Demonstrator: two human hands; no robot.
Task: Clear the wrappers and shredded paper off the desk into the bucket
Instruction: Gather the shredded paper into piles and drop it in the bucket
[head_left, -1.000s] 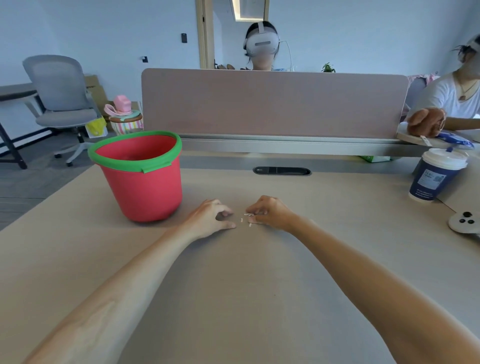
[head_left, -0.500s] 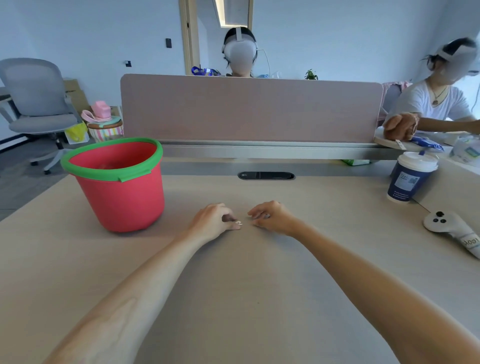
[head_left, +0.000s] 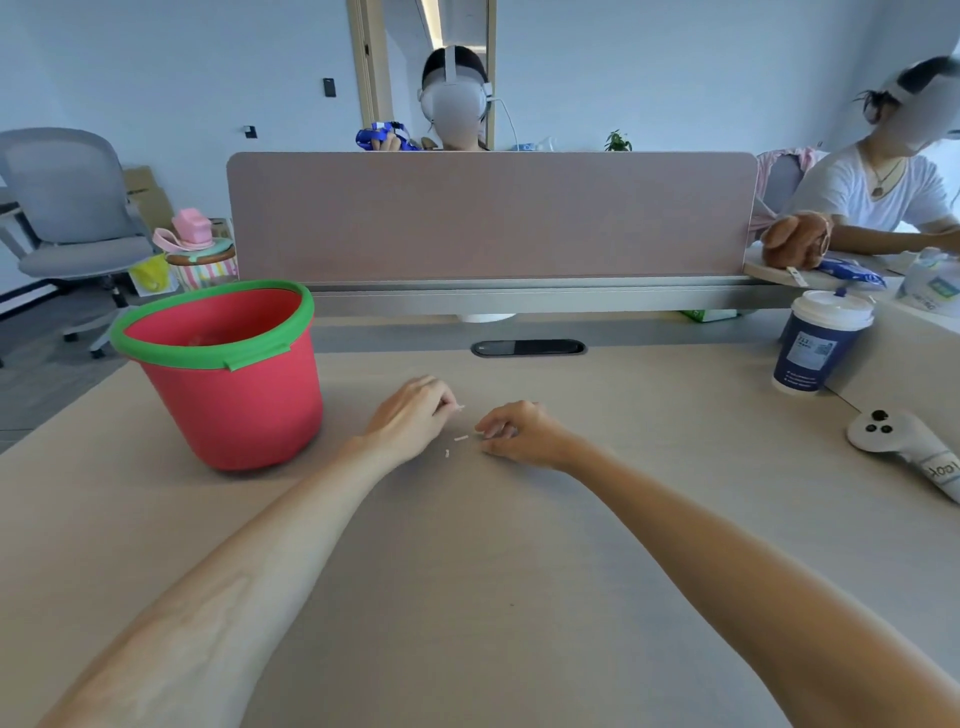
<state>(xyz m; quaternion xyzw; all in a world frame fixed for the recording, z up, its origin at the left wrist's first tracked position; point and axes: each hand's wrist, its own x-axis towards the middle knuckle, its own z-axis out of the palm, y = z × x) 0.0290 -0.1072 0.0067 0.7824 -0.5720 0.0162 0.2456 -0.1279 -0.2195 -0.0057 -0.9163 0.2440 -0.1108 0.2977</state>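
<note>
On the left of the desk (head_left: 519, 597) stands a red bucket (head_left: 234, 395) with a green rim, upright, its mouth open toward the camera; the inside is mostly red wall, and something pale shows faintly at the bottom, too blurred to name. At the right edge a dark blue paper cup (head_left: 815, 343) with a white lid stands closed, and nearer the viewer a white controller (head_left: 904, 447) lies flat by the same edge.

Between these, mid-desk, both hands work close together. The left hand (head_left: 410, 415) is curled with its fingertips pinched on a small pale scrap of paper (head_left: 459, 408) just off the surface. The right hand (head_left: 524, 434) rests knuckles-up with its fingers bent in a narrow pinch; whether it grips anything I cannot tell. Two more shreds (head_left: 454, 444) lie on the wood in the gap between the hands, touching neither.

The bucket sits just beside the left hand, with bare desk between them. A broad stretch of bare top lies under both forearms toward the near edge. Behind the hands a black cable slot (head_left: 529, 347) is set in the surface, and beyond it a pinkish divider panel (head_left: 491, 215) closes the far side.
</note>
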